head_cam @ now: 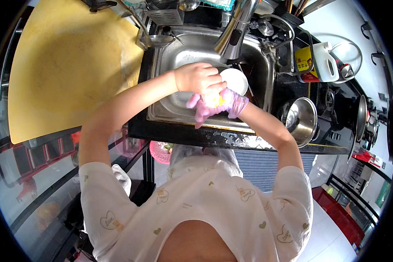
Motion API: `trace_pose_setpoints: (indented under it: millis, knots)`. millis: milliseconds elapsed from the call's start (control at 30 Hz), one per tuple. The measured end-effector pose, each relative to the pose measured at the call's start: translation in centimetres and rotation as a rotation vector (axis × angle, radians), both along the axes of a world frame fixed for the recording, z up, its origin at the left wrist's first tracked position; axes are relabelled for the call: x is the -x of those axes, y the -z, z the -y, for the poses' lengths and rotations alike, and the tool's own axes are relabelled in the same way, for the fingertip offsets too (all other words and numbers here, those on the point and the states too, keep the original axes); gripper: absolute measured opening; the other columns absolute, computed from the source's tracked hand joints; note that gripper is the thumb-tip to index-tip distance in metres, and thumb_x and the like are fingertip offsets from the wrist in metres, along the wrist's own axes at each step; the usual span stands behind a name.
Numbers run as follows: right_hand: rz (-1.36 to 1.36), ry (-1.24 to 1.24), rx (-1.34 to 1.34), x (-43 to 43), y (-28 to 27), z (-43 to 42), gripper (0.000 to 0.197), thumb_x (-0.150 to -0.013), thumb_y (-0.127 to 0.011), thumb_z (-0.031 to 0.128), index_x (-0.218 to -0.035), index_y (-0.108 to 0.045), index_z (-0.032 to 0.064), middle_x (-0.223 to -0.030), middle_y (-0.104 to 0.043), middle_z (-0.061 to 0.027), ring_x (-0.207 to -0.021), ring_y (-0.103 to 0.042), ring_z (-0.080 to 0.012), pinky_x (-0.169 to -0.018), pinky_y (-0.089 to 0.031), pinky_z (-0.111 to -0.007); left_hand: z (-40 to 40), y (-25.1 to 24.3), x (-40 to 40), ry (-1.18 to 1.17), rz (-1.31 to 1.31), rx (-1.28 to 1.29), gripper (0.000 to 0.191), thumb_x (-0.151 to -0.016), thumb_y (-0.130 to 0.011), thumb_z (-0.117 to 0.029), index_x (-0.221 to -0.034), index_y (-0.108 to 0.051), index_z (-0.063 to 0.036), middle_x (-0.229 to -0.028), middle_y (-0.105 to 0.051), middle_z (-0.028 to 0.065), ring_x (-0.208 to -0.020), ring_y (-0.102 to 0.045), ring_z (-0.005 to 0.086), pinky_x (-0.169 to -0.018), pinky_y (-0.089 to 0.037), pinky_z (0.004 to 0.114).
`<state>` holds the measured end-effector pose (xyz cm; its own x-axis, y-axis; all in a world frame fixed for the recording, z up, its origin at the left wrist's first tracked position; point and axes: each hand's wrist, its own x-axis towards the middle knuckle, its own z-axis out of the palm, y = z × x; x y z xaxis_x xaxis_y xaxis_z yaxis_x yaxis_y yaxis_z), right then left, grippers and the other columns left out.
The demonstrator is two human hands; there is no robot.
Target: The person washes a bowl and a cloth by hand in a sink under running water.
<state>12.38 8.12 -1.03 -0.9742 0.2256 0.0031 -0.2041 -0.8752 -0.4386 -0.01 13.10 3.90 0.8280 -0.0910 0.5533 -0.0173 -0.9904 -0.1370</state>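
Over the sink's near half, my bare left hand (199,78) has its fingers curled down against my right palm; whether they grip anything is hidden. A thin purple disposable glove covers my right hand (216,104), which is palm up with fingers partly spread. A small yellow and white thing (219,100) lies in that palm, overexposed and too blurred to identify. Just behind the glove is a white bowl (235,82) in the stainless steel sink (186,55), with dark utensils beside it. The chrome faucet (233,39) hangs over the sink behind both hands.
A large yellow cutting board (75,68) lies left of the sink. A strainer (160,40) rests at its back left corner. On the right are a steel pot (301,122), a white plastic jug (324,62) and a stove. A pink basin (159,152) sits below the wet counter edge.
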Motion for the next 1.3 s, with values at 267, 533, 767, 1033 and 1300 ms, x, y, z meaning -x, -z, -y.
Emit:
trace_pose_setpoints:
  millis: [267, 533, 767, 1033, 1300]
  knots:
    - [0.745, 0.143, -0.101, 0.3, -6.7, 1.0, 0.01, -0.063, -0.055, 0.01, -0.069, -0.049, 0.0061, -0.067, -0.047, -0.0017, -0.06, -0.045, -0.0125, -0.068, -0.038, -0.03, 1.1, 1.8, 1.5, -0.161, -0.14, -0.096, 0.01, -0.055, -0.047, -0.018, -0.053, -0.038, -0.014, -0.051, -0.036, -0.0031, -0.047, -0.041, 0.0087, -0.04, -0.03, 0.02]
    - [0.945, 0.478, -0.372, 1.7, -1.6, 1.1, 0.008, -0.058, -0.052, 0.007, -0.054, -0.045, 0.0048, -0.049, -0.041, 0.0006, -0.046, -0.035, -0.0066, -0.042, -0.028, -0.022, 0.8, 4.5, 1.0, -0.345, -0.303, -0.023, 0.009, -0.056, -0.047, -0.016, -0.053, -0.039, -0.0121, -0.044, -0.042, 0.0008, -0.037, -0.046, 0.0116, -0.036, -0.034, 0.022]
    - [1.172, 0.52, -0.961, 2.0, 3.3, -0.4, 0.012, -0.054, -0.05, 0.005, -0.063, -0.047, -0.0027, -0.056, -0.049, -0.0156, -0.052, -0.049, -0.0224, -0.048, -0.037, -0.032, 0.3, 6.3, 0.4, -0.475, -0.507, 0.124, 0.005, -0.061, -0.045, -0.014, -0.061, -0.044, -0.0089, -0.047, -0.049, 0.0059, -0.039, -0.051, 0.017, -0.034, -0.039, 0.028]
    - [1.051, 0.385, -0.548, 1.2, 5.4, 0.6, 0.018, -0.061, -0.055, 0.014, -0.074, -0.05, 0.0025, -0.067, -0.053, -0.0069, -0.06, -0.051, -0.0195, -0.054, -0.04, -0.03, 1.1, 7.0, 0.6, -0.564, -0.622, 0.354, 0.011, -0.065, -0.045, -0.015, -0.072, -0.046, -0.0075, -0.055, -0.053, 0.0076, -0.046, -0.054, 0.0193, -0.038, -0.042, 0.03]
    - [1.133, 0.359, -0.784, -2.3, 3.3, 3.5, 0.051, -0.069, -0.054, 0.029, -0.107, -0.035, 0.0021, -0.104, -0.042, -0.0121, -0.095, -0.041, -0.02, -0.079, -0.033, -0.031, 1.5, 3.8, 3.7, -0.889, -0.465, 0.973, 0.032, -0.061, -0.056, -0.019, -0.086, -0.038, -0.0096, -0.072, -0.054, 0.0125, -0.065, -0.053, 0.0264, -0.051, -0.042, 0.034]
